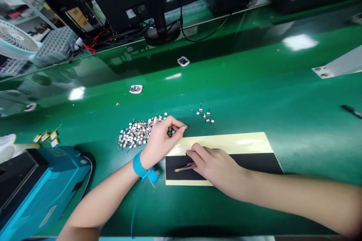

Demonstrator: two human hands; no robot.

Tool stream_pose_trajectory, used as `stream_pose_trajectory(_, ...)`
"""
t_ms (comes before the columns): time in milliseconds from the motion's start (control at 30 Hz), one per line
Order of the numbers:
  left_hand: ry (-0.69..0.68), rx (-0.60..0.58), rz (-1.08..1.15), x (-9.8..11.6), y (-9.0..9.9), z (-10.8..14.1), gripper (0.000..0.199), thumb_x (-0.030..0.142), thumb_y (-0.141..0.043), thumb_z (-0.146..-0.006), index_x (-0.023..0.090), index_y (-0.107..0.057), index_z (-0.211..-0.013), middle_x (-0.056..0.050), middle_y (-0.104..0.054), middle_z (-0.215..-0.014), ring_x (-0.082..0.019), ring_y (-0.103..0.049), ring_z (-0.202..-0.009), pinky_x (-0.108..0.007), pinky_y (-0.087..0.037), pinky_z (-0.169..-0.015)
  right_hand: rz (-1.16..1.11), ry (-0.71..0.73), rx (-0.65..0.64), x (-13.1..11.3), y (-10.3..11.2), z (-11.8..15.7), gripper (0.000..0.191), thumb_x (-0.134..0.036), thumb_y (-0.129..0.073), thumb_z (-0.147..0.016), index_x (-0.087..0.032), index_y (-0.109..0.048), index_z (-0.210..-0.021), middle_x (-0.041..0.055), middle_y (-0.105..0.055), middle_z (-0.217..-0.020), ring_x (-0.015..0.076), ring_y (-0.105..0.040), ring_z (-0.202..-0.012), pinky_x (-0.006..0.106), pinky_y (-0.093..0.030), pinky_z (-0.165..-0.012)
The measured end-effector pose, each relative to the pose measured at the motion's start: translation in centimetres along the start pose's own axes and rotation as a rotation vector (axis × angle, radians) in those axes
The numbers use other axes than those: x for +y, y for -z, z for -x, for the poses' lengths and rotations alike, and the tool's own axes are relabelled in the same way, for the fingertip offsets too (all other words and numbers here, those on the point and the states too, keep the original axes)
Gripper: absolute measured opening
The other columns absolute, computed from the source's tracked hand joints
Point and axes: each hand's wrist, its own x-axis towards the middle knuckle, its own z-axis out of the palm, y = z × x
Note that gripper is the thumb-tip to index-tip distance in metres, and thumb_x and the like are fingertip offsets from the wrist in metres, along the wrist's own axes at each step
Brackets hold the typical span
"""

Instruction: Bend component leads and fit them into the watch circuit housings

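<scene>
My left hand [164, 135], wearing a blue wrist strap [139, 164], is closed in a pinch. A tiny piece [185, 126] shows at its fingertips, too small to name. Beside and partly behind this hand lies a pile of small silver-white parts with dark leads [137, 133]. My right hand [212, 165] is closed above a pale yellow sheet [226, 143] that bears a wide black strip [254, 162]. From under its fingers sticks out a slim tool with a yellowish tip [181, 169]. Whether its thumb and forefinger pinch something more I cannot tell.
Several loose small parts [205, 115] lie beyond the sheet. A blue machine [53, 188] stands at left, near several yellow-wrapped parts [45, 136]. White-rimmed pieces [136, 89] sit farther back. A monitor stand [161, 34] is behind; a black pen [351, 111] lies right.
</scene>
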Motion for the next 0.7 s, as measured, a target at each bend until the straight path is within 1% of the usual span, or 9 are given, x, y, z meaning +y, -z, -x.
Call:
stream_pose_trajectory(33,0.038,0.001,0.11,0.02,-0.08,0.0,0.006,0.02,-0.054,-0.077,0.016,-0.051,-0.073,-0.004,-0.064,-0.078,-0.014,-0.061,-0.075,-0.026,-0.048,-0.066,-0.004,-0.002,0.001,-0.01,-0.02,0.01,0.02,-0.007,-0.058,-0.07,-0.012,-0.057,-0.089,0.0044,-0.054,-0.079,0.0153,-0.055,-0.054,0.027,-0.038,-0.041)
stream_pose_trajectory(100,0.107,0.006,0.254,-0.06,-0.21,-0.11,0.009,0.019,-0.058,-0.073,0.015,-0.051,-0.07,-0.005,-0.064,-0.077,-0.014,-0.062,-0.075,-0.024,-0.049,-0.064,-0.011,-0.007,0.003,-0.01,-0.13,0.02,0.017,-0.007,-0.057,-0.071,-0.012,-0.057,-0.087,0.0045,-0.054,-0.077,0.0153,-0.054,-0.053,0.026,-0.037,-0.041)
stream_pose_trajectory(167,0.158,0.009,0.316,-0.24,-0.28,-0.29,0.01,0.018,-0.063,-0.07,0.013,-0.055,-0.074,-0.005,-0.064,-0.076,-0.014,-0.062,-0.073,-0.023,-0.048,-0.061,-0.02,-0.009,0.006,-0.01,-0.31,0.03,0.014,-0.007,-0.056,-0.073,-0.012,-0.057,-0.086,0.0048,-0.054,-0.076,0.0154,-0.055,-0.053,0.026,-0.037,-0.04)
stream_pose_trajectory(267,0.186,0.007,0.327,-0.54,-0.32,-0.44,0.02,0.018,-0.066,-0.066,0.014,-0.06,-0.085,-0.003,-0.063,-0.072,-0.012,-0.06,-0.067,-0.022,-0.048,-0.059,-0.042,-0.02,0.018,-0.02,-0.54,0.01,0.01,-0.009,-0.056,-0.075,-0.012,-0.057,-0.084,0.0051,-0.055,-0.075,0.0162,-0.055,-0.055,0.026,-0.036,-0.04)
stream_pose_trajectory(333,0.174,0.001,0.302,-0.71,-0.32,-0.42,0.02,0.019,-0.066,-0.067,0.014,-0.063,-0.086,-0.003,-0.062,-0.072,-0.011,-0.059,-0.066,-0.022,-0.048,-0.06,-0.064,-0.036,0.03,-0.01,-0.54,-0.06,0.009,-0.012,-0.058,-0.075,-0.012,-0.057,-0.084,0.0048,-0.056,-0.075,0.0164,-0.056,-0.056,0.026,-0.036,-0.04)
stream_pose_trajectory(400,0.144,-0.006,0.261,-0.81,-0.31,-0.34,0.016,0.021,-0.065,-0.069,0.015,-0.065,-0.084,-0.003,-0.062,-0.073,-0.011,-0.057,-0.065,-0.022,-0.047,-0.06,-0.095,-0.058,0.038,0.04,-0.39,-0.2,0.012,-0.017,-0.063,-0.073,-0.012,-0.058,-0.082,0.0042,-0.056,-0.075,0.0162,-0.057,-0.056,0.026,-0.037,-0.041)
stream_pose_trajectory(533,0.018,0.02,0.129,-0.83,-0.19,-0.21,0.013,0.02,-0.06,-0.075,0.019,-0.067,-0.086,-0.002,-0.059,-0.073,-0.011,-0.053,-0.067,-0.023,-0.043,-0.062,-0.171,-0.107,0.032,0.25,0.04,-0.62,0.021,-0.028,-0.071,-0.067,-0.014,-0.058,-0.077,0.0019,-0.057,-0.074,0.0141,-0.057,-0.054,0.024,-0.039,-0.042)
stream_pose_trajectory(600,-0.036,0.049,0.07,-0.78,-0.12,-0.15,0.016,0.019,-0.058,-0.077,0.021,-0.067,-0.089,-0.001,-0.057,-0.07,-0.012,-0.051,-0.07,-0.024,-0.042,-0.064,-0.199,-0.128,0.024,0.36,0.15,-0.78,0.022,-0.03,-0.071,-0.066,-0.014,-0.058,-0.076,0.0013,-0.058,-0.074,0.013,-0.057,-0.052,0.024,-0.039,-0.042)
stream_pose_trajectory(700,-0.065,0.063,0.033,-0.73,-0.08,-0.03,0.019,0.018,-0.055,-0.08,0.023,-0.066,-0.094,-0.001,-0.053,-0.067,-0.012,-0.048,-0.071,-0.024,-0.042,-0.066,-0.222,-0.143,0.01,0.48,0.21,-0.84,0.022,-0.03,-0.071,-0.066,-0.015,-0.057,-0.075,0.0006,-0.058,-0.074,0.0121,-0.057,-0.052,0.022,-0.038,-0.043)
